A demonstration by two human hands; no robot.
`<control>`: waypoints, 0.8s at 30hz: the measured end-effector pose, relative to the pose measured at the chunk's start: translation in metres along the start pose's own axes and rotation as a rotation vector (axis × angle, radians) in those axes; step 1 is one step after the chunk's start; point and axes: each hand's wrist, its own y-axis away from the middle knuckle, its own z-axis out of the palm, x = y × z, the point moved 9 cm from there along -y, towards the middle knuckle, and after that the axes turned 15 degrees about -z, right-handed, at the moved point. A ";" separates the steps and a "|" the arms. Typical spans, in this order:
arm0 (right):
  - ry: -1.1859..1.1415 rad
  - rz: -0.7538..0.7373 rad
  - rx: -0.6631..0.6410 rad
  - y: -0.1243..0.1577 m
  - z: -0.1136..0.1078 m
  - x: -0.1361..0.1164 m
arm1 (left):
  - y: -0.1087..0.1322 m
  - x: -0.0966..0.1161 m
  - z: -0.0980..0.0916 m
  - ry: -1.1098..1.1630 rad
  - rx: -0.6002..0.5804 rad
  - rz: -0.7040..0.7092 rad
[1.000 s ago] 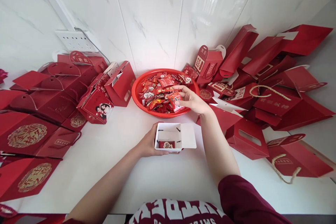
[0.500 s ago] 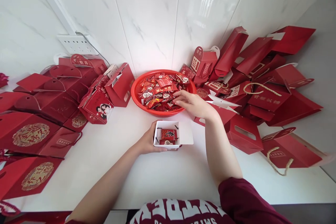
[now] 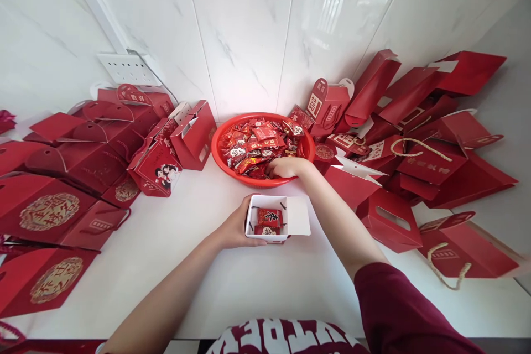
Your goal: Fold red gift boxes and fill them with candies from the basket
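Note:
My left hand (image 3: 238, 227) is wrapped round the left side of a small open gift box (image 3: 266, 199), white inside, its flap folded out to the right. Inside the box lie a red-wrapped packet (image 3: 269, 217) and a second one (image 3: 266, 230) nearer me. Behind it, a red plastic basket (image 3: 222, 166) is heaped with small red packets (image 3: 259, 144). My right hand (image 3: 288, 167) reaches into the basket's front right part. Its fingers are curled down among the packets, with the tips hidden, so what they hold cannot be made out.
Closed red gift boxes (image 3: 87, 160) are stacked on the left of the white table (image 3: 199, 287). Many more red boxes (image 3: 388, 218), some with rope handles, crowd the right side. A tiled wall (image 3: 244, 38) with a socket panel (image 3: 126, 69) rises behind.
My right hand has moved down and slightly left, from above the basket's right side into the packets, its fingers bending. My left hand still holds the box. The whole view has shifted slightly.

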 end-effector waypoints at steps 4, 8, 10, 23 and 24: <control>-0.021 0.067 -0.060 -0.002 0.015 0.012 | 0.001 0.000 0.000 -0.033 -0.010 -0.011; -0.022 0.089 -0.104 -0.005 0.021 0.018 | 0.002 0.000 -0.001 -0.048 -0.005 -0.019; -0.021 0.086 -0.137 -0.008 0.021 0.019 | 0.002 0.001 -0.001 -0.066 -0.004 -0.031; -0.001 0.127 -0.087 -0.020 0.020 0.030 | 0.003 0.002 0.000 -0.049 -0.009 -0.050; -0.028 0.105 -0.077 -0.020 0.019 0.029 | 0.003 0.001 -0.001 -0.050 -0.004 -0.051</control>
